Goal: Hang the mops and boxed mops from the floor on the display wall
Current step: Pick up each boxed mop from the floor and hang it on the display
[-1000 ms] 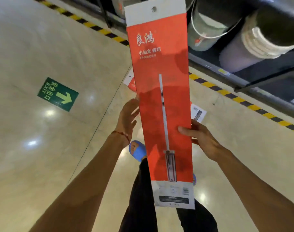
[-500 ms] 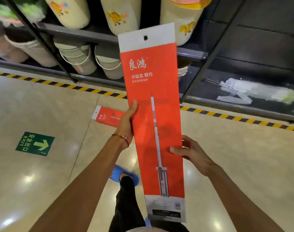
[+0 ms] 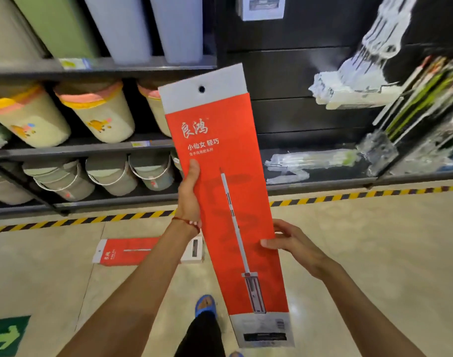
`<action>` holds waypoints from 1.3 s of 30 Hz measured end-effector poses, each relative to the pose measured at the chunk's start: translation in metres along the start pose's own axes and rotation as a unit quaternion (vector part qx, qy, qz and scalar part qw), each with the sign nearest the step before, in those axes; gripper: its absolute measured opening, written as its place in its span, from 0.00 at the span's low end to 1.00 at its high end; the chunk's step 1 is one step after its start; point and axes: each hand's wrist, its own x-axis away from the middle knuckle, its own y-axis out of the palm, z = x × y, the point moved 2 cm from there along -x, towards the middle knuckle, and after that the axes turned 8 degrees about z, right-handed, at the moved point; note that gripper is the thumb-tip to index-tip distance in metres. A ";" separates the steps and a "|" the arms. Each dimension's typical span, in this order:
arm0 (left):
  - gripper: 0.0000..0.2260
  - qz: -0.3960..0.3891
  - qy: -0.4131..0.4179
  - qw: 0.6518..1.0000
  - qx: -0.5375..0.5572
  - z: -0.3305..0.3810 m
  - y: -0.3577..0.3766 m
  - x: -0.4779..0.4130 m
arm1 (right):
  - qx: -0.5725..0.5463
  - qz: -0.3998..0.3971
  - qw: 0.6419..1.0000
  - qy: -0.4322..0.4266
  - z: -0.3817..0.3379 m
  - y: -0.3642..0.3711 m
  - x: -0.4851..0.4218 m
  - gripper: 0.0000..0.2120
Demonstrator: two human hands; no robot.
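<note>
I hold a long red boxed mop [image 3: 220, 155] upright in front of me, its white top flap with the hang hole up. My left hand [image 3: 189, 197] grips its left edge at mid height. My right hand [image 3: 289, 243] grips its right edge lower down. A second red boxed mop [image 3: 127, 251] lies flat on the floor behind my left arm. The black slatted display wall [image 3: 292, 73] rises straight ahead. White wrapped mops [image 3: 369, 73] hang on the wall at the upper right.
Shelves on the left carry cream bins [image 3: 101, 114] and grey buckets [image 3: 109, 176]. A yellow-black striped line [image 3: 91, 220] runs along the shelf base. Wrapped mop parts [image 3: 310, 161] lie on the bottom ledge. A green arrow sign [image 3: 6, 336] marks the floor. My blue sandal [image 3: 206, 305] is below.
My view has lifted from the floor toward the display wall. The box has come closer to the wall, and both hands keep their hold on it.
</note>
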 end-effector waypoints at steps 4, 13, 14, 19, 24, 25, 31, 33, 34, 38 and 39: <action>0.20 -0.033 0.007 0.999 -0.023 0.004 0.055 -0.020 | -0.034 0.037 0.996 -0.077 -0.050 -0.043 -0.016 0.29; 0.22 -0.140 0.003 0.986 -0.088 0.051 0.174 -0.099 | -0.048 0.202 0.935 -0.286 -0.214 -0.139 -0.105 0.39; 0.21 -0.139 0.017 0.986 -0.095 0.058 0.186 -0.109 | -0.057 0.212 0.927 -0.303 -0.232 -0.148 -0.115 0.40; 0.24 -0.139 0.052 0.979 -0.142 0.092 0.236 -0.158 | -0.084 0.270 0.885 -0.370 -0.309 -0.190 -0.149 0.35; 0.25 -0.119 0.104 0.975 -0.156 0.135 0.287 -0.181 | -0.037 0.251 0.873 -0.417 -0.370 -0.231 -0.166 0.33; 0.26 -0.114 0.113 0.973 -0.164 0.142 0.297 -0.183 | -0.029 0.246 0.871 -0.424 -0.383 -0.241 -0.170 0.33; 0.37 -0.068 0.185 0.960 -0.199 0.184 0.359 -0.198 | -0.046 0.225 0.862 -0.452 -0.459 -0.289 -0.199 0.34; 0.40 -0.051 0.207 0.955 -0.207 0.198 0.381 -0.201 | -0.051 0.209 0.853 -0.475 -0.482 -0.307 -0.207 0.32; 0.39 -0.041 0.218 0.953 -0.206 0.204 0.391 -0.202 | -0.049 0.200 0.848 -0.489 -0.494 -0.316 -0.210 0.31; 0.35 -0.010 0.263 0.946 -0.190 0.230 0.430 -0.202 | -0.034 0.148 0.834 -0.531 -0.544 -0.345 -0.227 0.30; 0.33 0.000 0.275 0.944 -0.180 0.235 0.439 -0.203 | -0.025 0.141 0.829 -0.541 -0.557 -0.351 -0.231 0.30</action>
